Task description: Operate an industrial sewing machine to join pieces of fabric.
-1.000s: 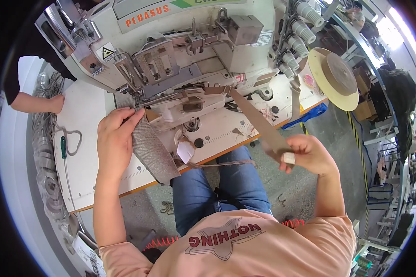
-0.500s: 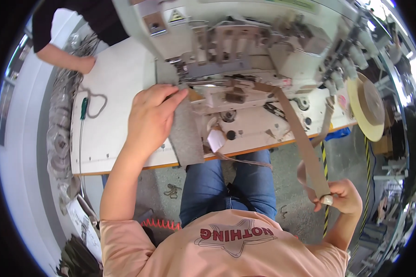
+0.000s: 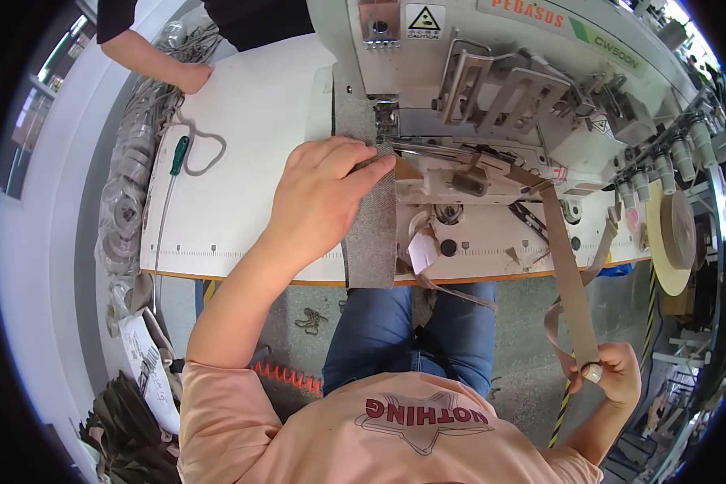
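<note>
A sewing machine (image 3: 524, 97) stands across the far side of the white table (image 3: 242, 194). A long grey-brown fabric piece (image 3: 371, 250) runs from under its presser foot area to the table's front edge. My left hand (image 3: 319, 194) lies on this fabric just short of the needle area, thumb and fingers closed together on its right edge. Off to the right, beyond the table edge, my right hand (image 3: 613, 375) pinches a flat brown tape (image 3: 569, 282). That tape stretches up to the metal guide (image 3: 468, 173) beside the presser foot; a loose loop hangs next to it.
A green-handled screwdriver (image 3: 180, 156) and a grey cord (image 3: 210, 161) lie on the left. Another person's hand (image 3: 192, 78) rests at the far left table edge. Tweezers (image 3: 528, 218) lie right of the guide. A tape roll (image 3: 676, 234) hangs at right.
The view has shifted, so the machine and table sit farther right in the picture. Both hands keep their holds on the fabric and the tape.
</note>
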The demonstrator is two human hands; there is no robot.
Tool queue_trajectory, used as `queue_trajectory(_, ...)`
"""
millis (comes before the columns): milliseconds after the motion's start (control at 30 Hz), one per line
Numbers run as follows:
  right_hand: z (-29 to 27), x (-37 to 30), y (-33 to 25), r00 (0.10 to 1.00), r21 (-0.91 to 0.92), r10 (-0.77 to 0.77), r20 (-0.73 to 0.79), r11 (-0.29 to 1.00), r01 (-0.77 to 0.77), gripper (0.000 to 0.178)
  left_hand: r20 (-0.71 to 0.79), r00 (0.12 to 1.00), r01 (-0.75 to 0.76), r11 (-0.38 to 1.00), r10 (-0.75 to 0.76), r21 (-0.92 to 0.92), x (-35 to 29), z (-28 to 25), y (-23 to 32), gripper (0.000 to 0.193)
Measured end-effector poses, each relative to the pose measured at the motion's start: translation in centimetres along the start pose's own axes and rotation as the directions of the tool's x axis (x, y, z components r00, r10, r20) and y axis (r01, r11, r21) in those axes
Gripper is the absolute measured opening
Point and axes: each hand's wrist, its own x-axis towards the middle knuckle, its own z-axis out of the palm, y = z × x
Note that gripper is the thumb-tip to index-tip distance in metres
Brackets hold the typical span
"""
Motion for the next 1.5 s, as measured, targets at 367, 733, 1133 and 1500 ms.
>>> queue_trajectory(367, 0.0, 0.7, 0.5, 0.999, -0.020, -0.033, 0.016, 0.999, 0.033, 0.025, 0.015, 0.999, -0.037, 0.999, 0.036, 0.010, 0.0, -0.2, -0.4, 0.041)
queue_trajectory(733, -0.1, 1.0, 0.1, 1.000, -0.027, 0.009, 0.005, 1.000, -0.009, 0.028, 0.008, 0.999, -0.048, 0.998, 0.048, 0.041, 0.2, -0.1, -0.4, 0.041)
queue_trajectory(1133, -0.1, 1.6, 0.7, 0.999, -0.003, -0.048, -0.005, 0.999, 0.048, 0.028, 0.002, 0.998, -0.063, 0.997, 0.063, 0.039, 0.3, 0.3, -0.7, 0.042)
queue_trajectory(1500, 0.1, 2.1, 0.2, 0.995, 0.031, -0.098, 0.026, 0.995, 0.097, 0.030, -0.004, 0.999, -0.052, 0.998, 0.053, 0.037, 0.3, 0.3, -0.6, 0.041)
